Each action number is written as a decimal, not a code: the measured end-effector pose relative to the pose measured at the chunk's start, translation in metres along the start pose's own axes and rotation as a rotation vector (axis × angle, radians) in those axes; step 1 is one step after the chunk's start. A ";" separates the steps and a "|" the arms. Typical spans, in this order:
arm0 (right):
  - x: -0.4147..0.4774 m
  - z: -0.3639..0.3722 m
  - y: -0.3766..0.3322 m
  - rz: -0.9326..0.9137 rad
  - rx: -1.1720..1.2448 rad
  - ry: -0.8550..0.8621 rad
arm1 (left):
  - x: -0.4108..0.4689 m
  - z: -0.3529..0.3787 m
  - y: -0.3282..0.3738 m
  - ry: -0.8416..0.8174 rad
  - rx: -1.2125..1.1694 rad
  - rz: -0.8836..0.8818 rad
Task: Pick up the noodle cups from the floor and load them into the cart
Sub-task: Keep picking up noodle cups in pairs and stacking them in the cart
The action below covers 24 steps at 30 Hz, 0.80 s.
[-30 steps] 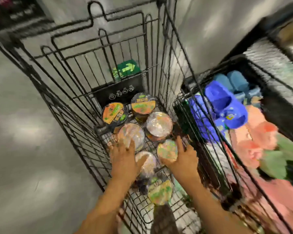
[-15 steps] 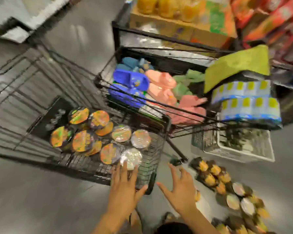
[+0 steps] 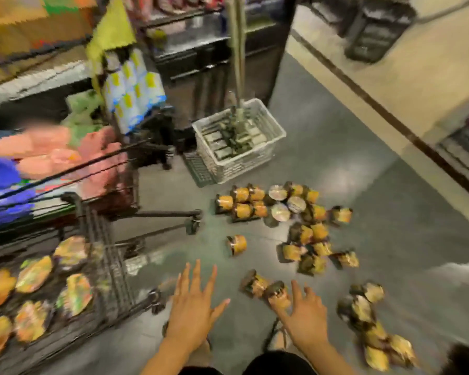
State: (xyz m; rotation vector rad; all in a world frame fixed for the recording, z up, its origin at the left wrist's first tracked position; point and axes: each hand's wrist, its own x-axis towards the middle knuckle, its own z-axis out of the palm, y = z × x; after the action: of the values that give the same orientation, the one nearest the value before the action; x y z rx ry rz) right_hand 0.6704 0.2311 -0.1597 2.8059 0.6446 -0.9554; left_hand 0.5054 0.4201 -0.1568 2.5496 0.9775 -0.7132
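Noodle cups (image 3: 282,207) lie scattered over the floor (image 3: 404,226), most on their sides. One loose cluster sits mid-floor and another runs toward the lower right edge of the view.

Cart (image 3: 107,269) stands at the lower left. Loaded cups (image 3: 34,273) sit inside it, lids up.

Left hand (image 3: 192,307): fingers straight and spread, holding nothing, over bare floor just beside the cart's corner.

Right hand (image 3: 305,318): fingers spread and slightly bent, at the nearest cup (image 3: 278,292). Contact cannot be determined.

Surroundings:
- A second cart (image 3: 125,190) behind the first carries pink and blue slippers (image 3: 52,155).
- Its caster (image 3: 192,226) juts out on the floor between the carts and the mid-floor cluster.
- A white basket (image 3: 268,136) sits on the floor beyond the cups.
- Wrapped rolls (image 3: 130,90) are stacked above the slippers.

Heavy motion blur; cup labels are unreadable. The cart and the lower right cups are cut off by the frame.
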 end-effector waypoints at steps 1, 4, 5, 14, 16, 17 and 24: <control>0.003 0.002 0.029 0.044 0.032 -0.019 | 0.005 0.000 0.023 -0.010 0.021 0.014; 0.017 0.007 0.110 0.178 0.120 -0.071 | 0.021 0.003 0.092 -0.070 0.091 0.059; 0.022 0.008 0.139 0.225 0.147 -0.085 | 0.029 0.006 0.118 -0.091 0.116 0.071; 0.057 0.002 0.284 0.395 0.202 -0.041 | 0.082 0.042 0.238 -0.167 0.151 0.172; 0.073 0.007 0.297 0.409 0.202 -0.063 | 0.094 0.047 0.255 -0.173 0.145 0.176; 0.082 0.011 0.300 0.411 0.198 -0.081 | 0.100 0.050 0.261 -0.165 0.138 0.180; 0.182 0.081 0.303 0.391 0.248 -0.095 | 0.193 0.130 0.285 -0.129 0.184 0.229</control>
State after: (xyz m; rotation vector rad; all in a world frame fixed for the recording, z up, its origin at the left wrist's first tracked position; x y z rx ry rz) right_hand 0.8838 0.0030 -0.3446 2.9065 -0.0432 -1.1382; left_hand 0.7815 0.2596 -0.3385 2.6741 0.5905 -0.9229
